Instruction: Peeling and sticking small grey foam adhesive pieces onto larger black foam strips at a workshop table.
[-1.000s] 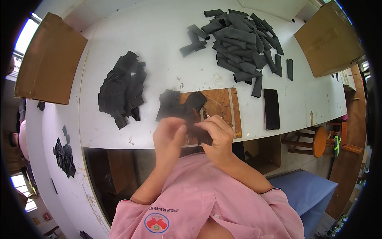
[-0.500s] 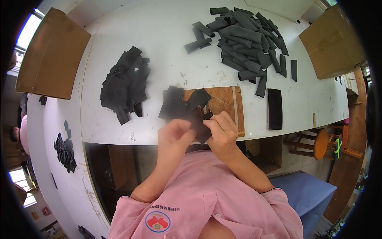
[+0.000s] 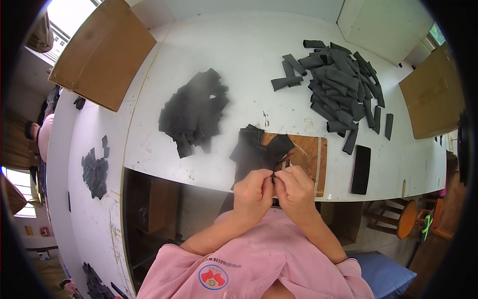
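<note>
Together, left hand point(image 3: 252, 194) and right hand point(image 3: 296, 190) pinch a mostly hidden dark piece point(image 3: 273, 177) between their fingertips

Pink shirt point(image 3: 254, 246): dark printed lettering point(image 3: 223, 261) beside round blue-rimmed red emblem point(image 3: 213, 277).

This looks like a workshop or small factory room for piecework. A broad, scuffed white tabletop point(image 3: 249, 55) carries a large heap of dark grey rolled tubes point(image 3: 343, 84), a spread pile of flat black pieces point(image 3: 191, 114) and a worn brown wooden board point(image 3: 307, 167) with more flat dark pieces point(image 3: 254, 149) on it. Big plain brown cardboard boxes point(image 3: 104, 55) stand at its sides. A second long white work surface point(image 3: 107, 239) bears similar dark scraps point(image 3: 94, 172), a co-worker in pink point(image 3: 45, 137) is beyond it, and a round-seated wooden stool point(image 3: 407, 219) stands nearby.
</note>
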`<act>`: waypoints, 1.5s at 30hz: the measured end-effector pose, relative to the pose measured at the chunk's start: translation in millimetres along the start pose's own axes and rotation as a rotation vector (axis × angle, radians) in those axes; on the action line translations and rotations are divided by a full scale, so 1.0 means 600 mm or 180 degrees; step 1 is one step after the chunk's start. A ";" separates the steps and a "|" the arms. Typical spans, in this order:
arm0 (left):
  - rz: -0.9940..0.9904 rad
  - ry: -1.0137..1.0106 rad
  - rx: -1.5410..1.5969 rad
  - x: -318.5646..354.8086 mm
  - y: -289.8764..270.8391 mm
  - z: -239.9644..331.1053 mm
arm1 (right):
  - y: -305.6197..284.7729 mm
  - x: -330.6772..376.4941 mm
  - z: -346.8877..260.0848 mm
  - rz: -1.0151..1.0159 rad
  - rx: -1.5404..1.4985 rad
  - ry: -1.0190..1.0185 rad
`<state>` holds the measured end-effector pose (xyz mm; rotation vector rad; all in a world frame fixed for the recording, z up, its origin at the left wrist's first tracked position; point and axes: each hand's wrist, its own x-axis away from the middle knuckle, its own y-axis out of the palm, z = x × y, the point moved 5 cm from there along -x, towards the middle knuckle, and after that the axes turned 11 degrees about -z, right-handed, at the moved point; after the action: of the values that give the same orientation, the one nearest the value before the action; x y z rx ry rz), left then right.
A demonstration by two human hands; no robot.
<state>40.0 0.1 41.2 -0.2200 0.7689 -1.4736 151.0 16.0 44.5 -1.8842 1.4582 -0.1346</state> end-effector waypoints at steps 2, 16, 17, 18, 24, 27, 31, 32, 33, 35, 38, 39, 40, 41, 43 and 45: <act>0.0087 -0.0886 0.1035 0.005 0.006 -0.031 | 0.006 0.000 -0.002 0.0216 0.0487 -0.0018; -0.0116 -0.1288 0.1345 0.002 0.002 -0.044 | 0.055 0.025 0.044 -0.1004 -0.4058 0.1682; 0.0047 -0.1209 0.1515 0.004 0.004 -0.045 | 0.053 0.022 0.042 -0.1050 -0.3995 0.1619; 0.0210 -0.1134 0.1684 0.003 0.003 -0.043 | 0.055 0.023 0.044 -0.1020 -0.3976 0.1620; -0.1515 -0.1676 0.4806 0.000 0.013 -0.019 | 0.045 0.031 0.059 -0.0367 -0.4688 0.1870; -0.2012 -0.1174 0.5396 -0.014 -0.001 0.026 | 0.023 0.009 0.035 -0.0413 -0.4353 0.0484; -0.0518 -0.0606 0.2104 -0.008 -0.017 0.019 | -0.035 -0.007 0.021 -0.0226 -0.2679 0.0152; -0.0522 -0.0624 0.2097 -0.013 -0.008 0.012 | -0.041 -0.011 0.017 -0.0228 -0.2694 0.0165; -0.0013 -0.0062 0.1378 -0.020 -0.020 0.018 | -0.047 -0.014 0.010 -0.0314 -0.2280 0.0227; 0.0472 0.0432 0.0966 -0.023 -0.027 0.025 | -0.051 -0.015 -0.002 -0.0402 -0.1867 0.0294; -0.0123 -0.0852 0.2402 -0.015 -0.013 0.020 | -0.030 -0.001 0.013 -0.0620 -0.2723 0.1410; -0.0121 -0.0854 0.2396 -0.016 -0.015 0.017 | -0.030 0.000 0.013 -0.0691 -0.2580 0.1429; -0.0138 -0.0858 0.2959 -0.021 -0.013 0.012 | -0.030 0.001 0.012 -0.0761 -0.2437 0.1445; -0.0167 -0.0856 0.3532 -0.028 -0.011 0.008 | -0.031 0.000 0.010 -0.0750 -0.2434 0.1449; -0.0388 -0.1008 0.3818 -0.044 -0.018 0.012 | -0.045 -0.013 -0.008 -0.0489 -0.2004 0.0922; -0.0817 -0.1347 0.3900 -0.059 -0.024 0.020 | -0.053 -0.020 -0.013 -0.0275 -0.1867 0.0884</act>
<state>38.1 27.9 70.2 0.3153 -0.5760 -1.8066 168.4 25.1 73.5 -2.4796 1.7337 -0.0054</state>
